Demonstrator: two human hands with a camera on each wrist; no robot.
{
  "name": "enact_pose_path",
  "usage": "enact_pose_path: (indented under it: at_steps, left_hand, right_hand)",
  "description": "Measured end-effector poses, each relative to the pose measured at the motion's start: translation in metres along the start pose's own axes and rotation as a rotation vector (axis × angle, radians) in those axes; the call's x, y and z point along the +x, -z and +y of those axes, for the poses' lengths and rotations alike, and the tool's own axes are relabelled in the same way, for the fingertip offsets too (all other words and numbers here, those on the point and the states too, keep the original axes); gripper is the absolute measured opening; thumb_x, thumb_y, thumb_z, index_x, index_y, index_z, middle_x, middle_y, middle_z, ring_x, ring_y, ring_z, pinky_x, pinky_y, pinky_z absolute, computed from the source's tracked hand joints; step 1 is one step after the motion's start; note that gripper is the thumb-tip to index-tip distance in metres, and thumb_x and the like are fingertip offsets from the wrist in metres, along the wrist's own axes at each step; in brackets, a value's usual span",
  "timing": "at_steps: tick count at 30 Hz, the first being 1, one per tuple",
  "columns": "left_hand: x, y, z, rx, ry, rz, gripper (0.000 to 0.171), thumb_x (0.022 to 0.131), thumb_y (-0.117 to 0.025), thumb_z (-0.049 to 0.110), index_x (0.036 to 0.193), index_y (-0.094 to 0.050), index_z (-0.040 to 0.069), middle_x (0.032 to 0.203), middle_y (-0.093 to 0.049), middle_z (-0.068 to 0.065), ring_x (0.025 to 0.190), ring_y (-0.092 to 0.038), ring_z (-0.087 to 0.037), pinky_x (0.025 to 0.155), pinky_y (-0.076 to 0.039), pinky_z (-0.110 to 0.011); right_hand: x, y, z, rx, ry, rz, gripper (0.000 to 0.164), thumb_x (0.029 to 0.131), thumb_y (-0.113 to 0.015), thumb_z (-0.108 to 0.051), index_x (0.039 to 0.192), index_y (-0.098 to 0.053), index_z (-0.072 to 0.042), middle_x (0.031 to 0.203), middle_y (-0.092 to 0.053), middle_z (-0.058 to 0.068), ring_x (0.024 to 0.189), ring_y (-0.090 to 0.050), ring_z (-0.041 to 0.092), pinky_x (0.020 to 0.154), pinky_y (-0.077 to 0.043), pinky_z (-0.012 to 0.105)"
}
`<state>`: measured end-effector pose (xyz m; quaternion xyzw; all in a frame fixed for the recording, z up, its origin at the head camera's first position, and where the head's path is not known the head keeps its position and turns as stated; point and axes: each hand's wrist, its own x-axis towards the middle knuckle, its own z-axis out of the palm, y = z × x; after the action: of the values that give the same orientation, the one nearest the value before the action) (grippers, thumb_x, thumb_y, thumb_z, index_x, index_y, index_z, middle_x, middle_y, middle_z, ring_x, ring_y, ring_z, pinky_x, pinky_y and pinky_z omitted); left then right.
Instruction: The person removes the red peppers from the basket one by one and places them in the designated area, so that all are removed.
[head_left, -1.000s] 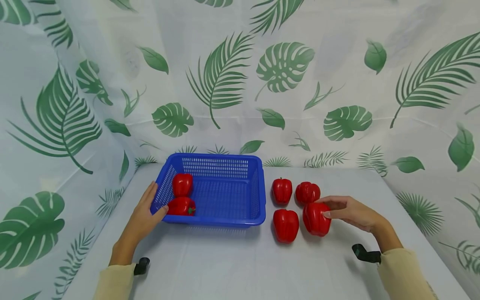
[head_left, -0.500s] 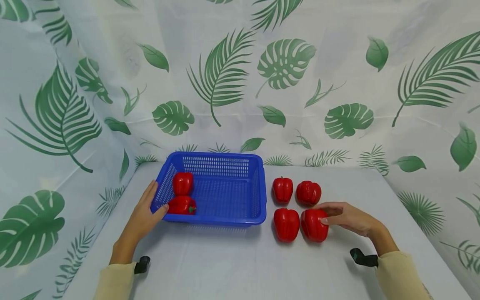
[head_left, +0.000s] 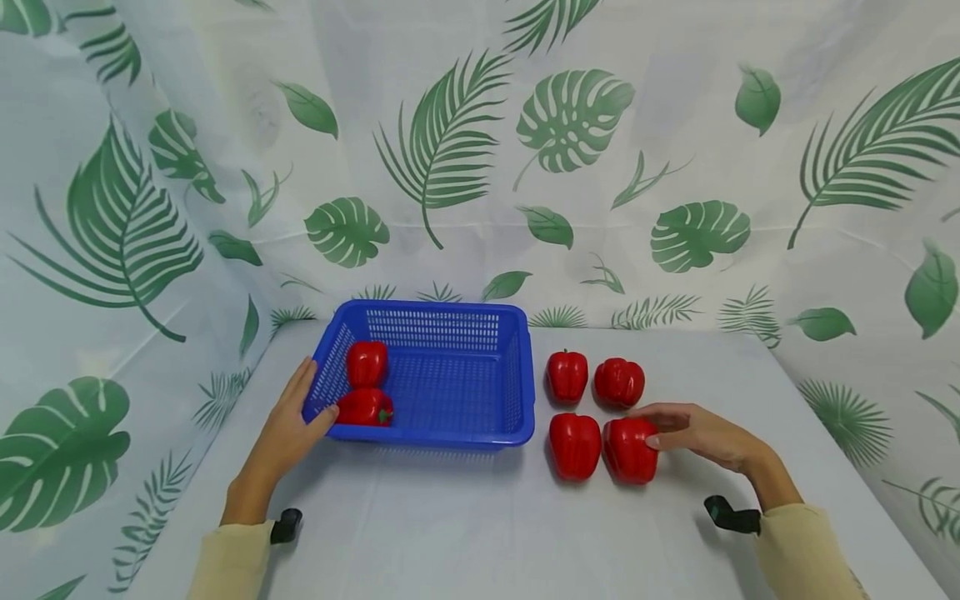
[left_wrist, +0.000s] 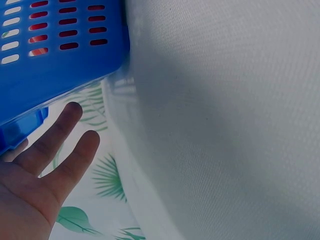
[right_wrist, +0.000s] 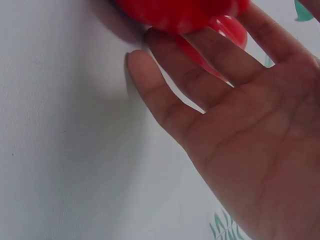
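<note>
My left hand (head_left: 288, 425) rests against the left front corner of a blue plastic basket (head_left: 450, 437). In the left wrist view its fingers (left_wrist: 75, 165) are spread and fairly straight beside the basket wall (left_wrist: 55, 65). Two red bell peppers lie in the basket's left side, one (head_left: 367, 364) behind the other (head_left: 363, 407). On the right, my right hand (head_left: 693, 433) holds a red bell pepper (head_left: 630, 454) on the table, thumb on its near right side and fingers behind. The right wrist view shows the fingers reaching along that pepper (right_wrist: 170, 12); the thumb's contact is hidden there.
Three more red bell peppers stand between basket and right hand: front left (head_left: 575, 447), back left (head_left: 567, 377) and back right (head_left: 619, 383). The white table (head_left: 480, 533) meets a leaf-patterned cloth (head_left: 450, 167) behind and at the sides.
The pepper in my right hand has come down and slightly left, beside the front left pepper, and stays there over the last half second. The left hand and basket have not moved.
</note>
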<state>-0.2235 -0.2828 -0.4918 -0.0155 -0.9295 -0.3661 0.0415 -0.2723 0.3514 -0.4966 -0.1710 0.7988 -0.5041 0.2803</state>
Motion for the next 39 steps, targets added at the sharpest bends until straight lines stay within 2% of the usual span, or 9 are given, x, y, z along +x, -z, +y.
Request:
enact_pose_path:
  at_steps: [8, 11, 14, 18, 22, 26, 31, 35, 39]
  left_hand:
    - [0.0, -0.001, 0.002, 0.013, 0.015, 0.002, 0.092, 0.102, -0.064, 0.029, 0.172, -0.011, 0.005, 0.178, -0.007, -0.018, 0.159, -0.015, -0.049, 0.114, -0.033, -0.073]
    - [0.0, -0.001, 0.001, 0.012, 0.015, 0.006, 0.092, 0.101, -0.064, 0.029, 0.172, -0.011, 0.005, 0.178, -0.008, -0.018, 0.159, -0.016, -0.049, 0.114, -0.033, -0.073]
    - [0.001, -0.001, 0.0, 0.009, 0.01, 0.011, 0.091, 0.101, -0.064, 0.029, 0.172, -0.012, 0.005, 0.178, -0.008, -0.018, 0.159, -0.016, -0.049, 0.114, -0.033, -0.073]
    - [0.002, -0.002, 0.0, 0.006, 0.001, 0.012, 0.091, 0.102, -0.064, 0.03, 0.172, -0.012, 0.005, 0.178, -0.008, -0.018, 0.159, -0.016, -0.049, 0.113, -0.034, -0.073]
    - [0.001, -0.002, -0.001, 0.004, 0.001, 0.012, 0.091, 0.102, -0.064, 0.03, 0.172, -0.012, 0.005, 0.178, -0.008, -0.018, 0.159, -0.016, -0.05, 0.113, -0.035, -0.073]
    - [0.001, -0.002, -0.003, 0.005, 0.0, 0.018, 0.091, 0.101, -0.064, 0.03, 0.172, -0.013, 0.004, 0.178, -0.009, -0.019, 0.159, -0.017, -0.05, 0.112, -0.035, -0.073]
    - [0.002, -0.002, -0.003, 0.0, -0.011, 0.02, 0.09, 0.101, -0.063, 0.03, 0.172, -0.014, 0.004, 0.178, -0.009, -0.018, 0.159, -0.017, -0.05, 0.114, -0.033, -0.074]
    - [0.003, -0.001, -0.002, -0.001, -0.011, 0.018, 0.09, 0.101, -0.063, 0.03, 0.171, -0.014, 0.003, 0.178, -0.01, -0.019, 0.159, -0.017, -0.05, 0.113, -0.033, -0.073]
    - [0.002, -0.001, -0.002, 0.007, -0.007, 0.022, 0.09, 0.101, -0.064, 0.029, 0.171, -0.014, 0.003, 0.178, -0.01, -0.019, 0.159, -0.017, -0.05, 0.112, -0.036, -0.072]
  right_hand:
    - [-0.002, 0.003, -0.001, -0.012, 0.014, 0.0, 0.07, 0.097, -0.071, -0.025, 0.158, -0.048, 0.0, 0.156, -0.05, 0.028, 0.139, -0.049, 0.043, 0.103, -0.055, 0.056]
    - [-0.003, 0.004, -0.002, -0.031, 0.03, 0.038, 0.07, 0.098, -0.071, -0.025, 0.159, -0.047, -0.002, 0.158, -0.049, 0.028, 0.142, -0.044, 0.049, 0.103, -0.055, 0.059]
    - [-0.002, 0.005, -0.005, -0.042, 0.042, 0.101, 0.066, 0.099, -0.071, -0.025, 0.158, -0.049, -0.005, 0.156, -0.052, 0.026, 0.142, -0.044, 0.05, 0.101, -0.056, 0.056]
    - [-0.002, 0.007, -0.012, -0.049, 0.059, 0.191, 0.056, 0.102, -0.068, -0.024, 0.153, -0.055, -0.004, 0.147, -0.061, 0.024, 0.132, -0.059, 0.043, 0.097, -0.06, 0.052]
    - [-0.002, 0.009, -0.021, -0.076, 0.087, 0.242, 0.05, 0.105, -0.065, -0.024, 0.149, -0.058, 0.0, 0.133, -0.068, 0.023, 0.115, -0.07, 0.032, 0.093, -0.062, 0.048]
    - [0.0, 0.01, -0.032, -0.116, 0.087, 0.285, 0.049, 0.107, -0.063, -0.028, 0.147, -0.061, 0.0, 0.122, -0.069, 0.023, 0.105, -0.069, 0.029, 0.091, -0.061, 0.047]
    - [0.006, 0.008, -0.046, -0.168, 0.072, 0.339, 0.049, 0.109, -0.06, -0.034, 0.145, -0.062, -0.001, 0.119, -0.066, 0.023, 0.102, -0.066, 0.031, 0.093, -0.056, 0.049]
    - [0.014, 0.005, -0.055, -0.176, 0.089, 0.357, 0.048, 0.11, -0.058, -0.033, 0.146, -0.061, -0.001, 0.124, -0.065, 0.024, 0.104, -0.064, 0.033, 0.094, -0.056, 0.044]
    - [0.025, 0.001, -0.064, -0.164, 0.117, 0.346, 0.049, 0.109, -0.06, -0.033, 0.148, -0.059, -0.002, 0.135, -0.064, 0.022, 0.116, -0.062, 0.037, 0.095, -0.057, 0.045]
